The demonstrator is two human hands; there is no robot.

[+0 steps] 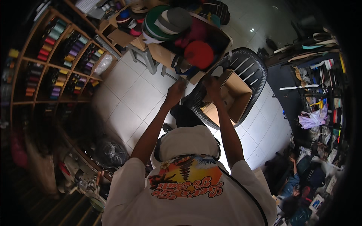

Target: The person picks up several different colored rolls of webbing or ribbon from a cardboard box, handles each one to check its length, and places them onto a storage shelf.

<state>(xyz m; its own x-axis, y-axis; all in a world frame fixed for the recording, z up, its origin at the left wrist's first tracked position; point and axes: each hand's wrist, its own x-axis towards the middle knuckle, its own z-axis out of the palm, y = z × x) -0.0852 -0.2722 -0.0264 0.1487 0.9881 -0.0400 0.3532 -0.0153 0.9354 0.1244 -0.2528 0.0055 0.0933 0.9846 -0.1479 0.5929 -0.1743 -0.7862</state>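
Both my arms reach forward, the hands a short way apart. My left hand [176, 92] is raised over the tiled floor, its fingers curled and blurred in shadow. My right hand [212, 87] is also closed, beside the left edge of an open cardboard box [241, 90]. What either hand holds, if anything, is hidden. That box sits tilted on a black woven chair [260, 69]. Just beyond and between my hands is a cardboard flap [197, 78] of a larger box [160, 54], which holds a red roll [198, 54] and dark material.
Wooden shelves [47, 63] with many coloured thread spools stand at the left. Green and grey rolls [173, 20] are piled at the back. A grey stool [145, 58] stands below them. A cluttered black rack [290, 88] lines the right, with another person [290, 184] at lower right.
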